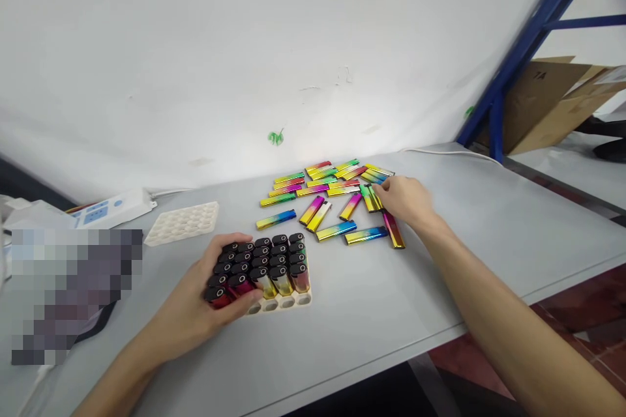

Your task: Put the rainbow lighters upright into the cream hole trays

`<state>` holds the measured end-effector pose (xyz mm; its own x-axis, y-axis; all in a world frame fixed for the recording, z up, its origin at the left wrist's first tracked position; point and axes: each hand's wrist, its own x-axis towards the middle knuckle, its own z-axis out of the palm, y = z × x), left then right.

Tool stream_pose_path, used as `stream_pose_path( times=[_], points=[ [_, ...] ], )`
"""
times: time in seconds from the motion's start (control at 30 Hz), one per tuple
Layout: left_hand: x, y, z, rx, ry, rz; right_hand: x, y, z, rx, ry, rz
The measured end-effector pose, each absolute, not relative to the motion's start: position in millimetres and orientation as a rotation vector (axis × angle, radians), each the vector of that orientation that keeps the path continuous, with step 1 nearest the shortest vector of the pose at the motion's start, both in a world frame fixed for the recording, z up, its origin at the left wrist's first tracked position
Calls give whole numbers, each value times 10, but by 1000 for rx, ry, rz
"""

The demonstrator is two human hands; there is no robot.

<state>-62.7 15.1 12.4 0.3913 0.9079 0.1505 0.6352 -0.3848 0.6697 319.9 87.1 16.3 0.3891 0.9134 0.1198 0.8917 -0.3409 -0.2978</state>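
Note:
My left hand wraps round the left side of a block of lighters, its thumb along the front and its fingers behind. These lighters stand upright in a cream tray, black ends up, with several bare holes along its front row. My right hand reaches into a spread of loose shiny lighters. Its fingertips close on a green-and-yellow lighter; the far side of that grip is hidden. Beside it lies a magenta-and-gold lighter, and to its left a blue-and-yellow lighter.
A second cream tray with bare holes lies at the back left. Behind it sits a white box-like device. A blurred-out object is at the left. The white wall bounds the grey table; cardboard boxes stand beyond a blue frame.

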Motion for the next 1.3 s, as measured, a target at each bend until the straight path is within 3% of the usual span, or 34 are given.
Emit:
stream_pose_path(
  times=[0.3, 0.47, 0.73, 1.3],
  points=[
    [-604, 139, 146, 2152, 1357, 695, 3187, 901, 113, -2417, -1631, 194],
    [-551, 102, 168, 2099, 1401, 725, 3137, 901, 106, -2129, -1535, 78],
    [-567, 116, 130, 2101, 1402, 715, 2864, 802, 156, -1322, -1252, 799],
    [-565, 117, 166, 2160, 1341, 662, 2778, 774, 201, -1034, -889, 1128]
  ],
)
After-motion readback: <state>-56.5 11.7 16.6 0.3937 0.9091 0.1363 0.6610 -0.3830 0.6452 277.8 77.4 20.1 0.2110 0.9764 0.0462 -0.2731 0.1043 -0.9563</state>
